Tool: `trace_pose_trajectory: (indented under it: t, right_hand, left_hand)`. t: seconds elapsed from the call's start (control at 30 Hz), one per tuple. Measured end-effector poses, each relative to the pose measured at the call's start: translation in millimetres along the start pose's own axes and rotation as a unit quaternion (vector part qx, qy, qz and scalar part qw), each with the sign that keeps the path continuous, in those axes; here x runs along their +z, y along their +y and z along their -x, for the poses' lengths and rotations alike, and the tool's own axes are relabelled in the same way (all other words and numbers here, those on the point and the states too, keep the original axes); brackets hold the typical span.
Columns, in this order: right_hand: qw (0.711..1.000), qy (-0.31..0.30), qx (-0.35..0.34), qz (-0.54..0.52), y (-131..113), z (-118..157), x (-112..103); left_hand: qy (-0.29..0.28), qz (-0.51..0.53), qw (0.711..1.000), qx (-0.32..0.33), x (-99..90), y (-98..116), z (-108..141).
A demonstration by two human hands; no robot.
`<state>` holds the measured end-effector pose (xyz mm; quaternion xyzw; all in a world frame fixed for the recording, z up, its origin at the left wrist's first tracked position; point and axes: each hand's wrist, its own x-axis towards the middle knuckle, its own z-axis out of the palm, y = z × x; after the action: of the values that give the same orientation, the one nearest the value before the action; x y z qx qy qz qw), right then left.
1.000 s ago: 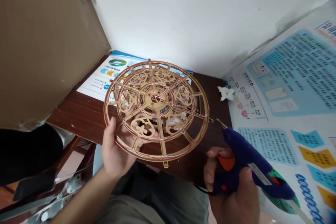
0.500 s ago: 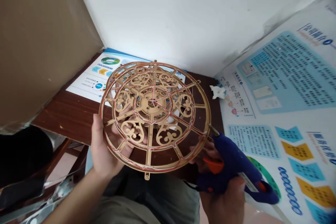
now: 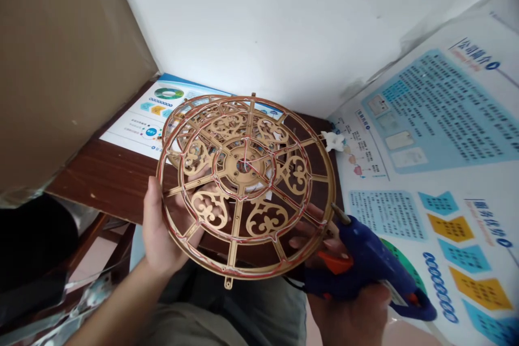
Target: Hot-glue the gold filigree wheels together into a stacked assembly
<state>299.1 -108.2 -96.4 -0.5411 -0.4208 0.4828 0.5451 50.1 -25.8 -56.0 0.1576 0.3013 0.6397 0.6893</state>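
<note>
My left hand [image 3: 162, 232] grips the left rim of a round, gold-coloured openwork frame [image 3: 237, 211], its thumb over the edge and its fingers behind. The frame has spokes, scroll ornaments and red and white wires running around its rings and into the hub. A blue hot glue gun [image 3: 368, 254] with an orange trigger is in my right hand [image 3: 352, 308]. Its metal nozzle lies close to the frame's right rim; contact cannot be made out. Some fingers of my right hand show behind the lower right of the frame.
Behind the held frame, another gold frame [image 3: 172, 113] lies on a printed sheet [image 3: 125, 127] on the brown table [image 3: 105, 181]. A small white crumpled piece [image 3: 334, 141] sits by the right-hand printed board [image 3: 446, 119]. A white wall [image 3: 284, 27] and a brown panel [image 3: 73, 65] enclose the back and left.
The round frame has shifted slightly right and towards me, turning a little. The glue gun has moved slightly right and down with my right hand.
</note>
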Motion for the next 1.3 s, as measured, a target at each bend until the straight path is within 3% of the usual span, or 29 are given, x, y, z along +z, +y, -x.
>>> trace_pose_trajectory:
  t: [0.1,0.27,0.57,0.8,0.9,1.1,1.3]
  right_hand:
    - [0.994,0.055,-0.028,-0.086,-11,-5,8]
    - [0.988,0.064,0.001,-0.141,-24,-18,24]
    - [0.978,0.048,0.077,-0.188,-14,-24,14]
    - [0.965,0.167,0.064,-0.192,-26,-28,33]
    - [0.968,0.156,0.056,-0.189,-28,-31,34]
    - [0.977,0.137,0.038,-0.161,-26,-31,28]
    - [0.978,0.123,0.045,-0.16,-25,-37,34]
  left_hand:
    - [-0.008,-0.008,1.0,0.017,2.1,0,1]
    - [-0.015,-0.019,0.999,0.021,0.9,-3,-1]
    - [-0.034,-0.021,0.999,0.028,4.4,-5,0]
    - [0.003,-0.036,0.999,0.011,-4.5,-8,2]
    - [-0.005,-0.034,0.999,-0.01,-6.8,-8,1]
    - [-0.086,-0.064,0.991,-0.079,-3.3,-3,-4]
    - [-0.041,-0.058,0.995,-0.076,-5.5,-4,-4]
